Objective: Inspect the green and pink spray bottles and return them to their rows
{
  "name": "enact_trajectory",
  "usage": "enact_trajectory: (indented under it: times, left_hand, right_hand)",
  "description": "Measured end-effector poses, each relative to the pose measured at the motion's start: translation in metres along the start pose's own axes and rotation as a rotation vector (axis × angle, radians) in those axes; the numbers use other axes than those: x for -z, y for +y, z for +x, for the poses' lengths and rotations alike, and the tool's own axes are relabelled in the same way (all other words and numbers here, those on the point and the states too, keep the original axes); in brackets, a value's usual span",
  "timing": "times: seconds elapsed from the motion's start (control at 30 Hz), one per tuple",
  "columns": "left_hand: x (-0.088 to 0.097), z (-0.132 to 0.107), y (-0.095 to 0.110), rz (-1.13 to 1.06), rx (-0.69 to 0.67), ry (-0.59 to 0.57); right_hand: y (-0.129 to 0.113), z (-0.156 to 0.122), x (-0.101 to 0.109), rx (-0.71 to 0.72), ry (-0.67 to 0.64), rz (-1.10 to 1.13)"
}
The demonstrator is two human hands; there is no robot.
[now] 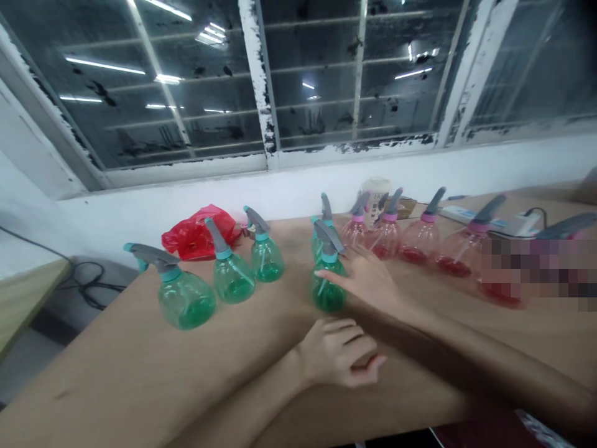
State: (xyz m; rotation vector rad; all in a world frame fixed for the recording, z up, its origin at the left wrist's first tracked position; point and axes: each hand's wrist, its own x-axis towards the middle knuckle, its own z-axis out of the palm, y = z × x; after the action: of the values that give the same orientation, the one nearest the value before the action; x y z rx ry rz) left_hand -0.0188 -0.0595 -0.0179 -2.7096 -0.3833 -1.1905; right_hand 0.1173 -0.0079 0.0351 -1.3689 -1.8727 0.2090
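Observation:
My right hand (375, 280) is at the right side of a green spray bottle (329, 292), its thumb across the front and its other fingers reaching behind. The bottle is upright, with green liquid inside and a grey and teal trigger head. Close behind it is another teal-topped spray bottle (325, 208), partly hidden. Nearer to me, my left hand (342, 351) hovers over the table with its fingers curled in; nothing shows in them. To the left stand three more green spray bottles, the outermost (186, 302) closest to the table's left edge.
Several pink spray bottles (422, 236) with red liquid line the right side of the wooden table (261, 367). A red plastic bag (200, 233) lies at the back left. Near the wall are a white tub (377, 193) and a power strip (494, 221). Part of the right side is pixelated.

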Motion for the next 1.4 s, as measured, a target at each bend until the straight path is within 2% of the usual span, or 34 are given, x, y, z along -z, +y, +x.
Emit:
enact_trajectory:
  times: [0.13, 0.27, 0.43, 0.57, 0.63, 0.73, 0.83, 0.93, 1.07, 1.4]
  left_hand:
    - [-0.004, 0.001, 0.011, -0.056, -0.077, 0.115]
    - [-0.008, 0.002, 0.013, -0.082, -0.031, 0.079]
    - [0.005, 0.001, 0.000, -0.109, 0.158, 0.066]
    - [0.013, -0.001, -0.018, -0.094, 0.372, 0.022]
    - [0.011, -0.003, -0.029, -0.072, 0.449, 0.003]
    - [0.003, -0.006, -0.046, 0.032, 0.593, -0.027]
    - [-0.006, -0.012, -0.057, 0.171, 0.678, -0.185]
    - [-0.011, -0.018, -0.061, 0.238, 0.671, -0.368]
    - [-0.013, -0.020, -0.060, 0.310, 0.640, -0.497]
    - [-0.009, -0.022, -0.067, 0.281, 0.603, -0.549]
  right_hand:
    - [0.005, 0.004, 0.022, -0.077, -0.089, 0.263]
    - [0.002, 0.022, 0.018, -0.045, -0.109, 0.505]
    - [0.011, 0.029, 0.007, -0.021, -0.050, 0.651]
    - [0.033, 0.025, 0.017, -0.118, -0.018, 0.893]
    - [0.042, 0.019, 0.022, -0.192, -0.087, 1.050]
    - [0.052, 0.006, 0.023, -0.338, -0.272, 1.294]
    - [0.060, -0.008, 0.012, -0.500, -0.353, 1.520]
    - [0.068, -0.018, -0.001, -0.634, -0.391, 1.660]
    - [0.072, -0.024, -0.007, -0.735, -0.448, 1.754]
    - [0.075, -0.029, -0.019, -0.719, -0.607, 1.831]
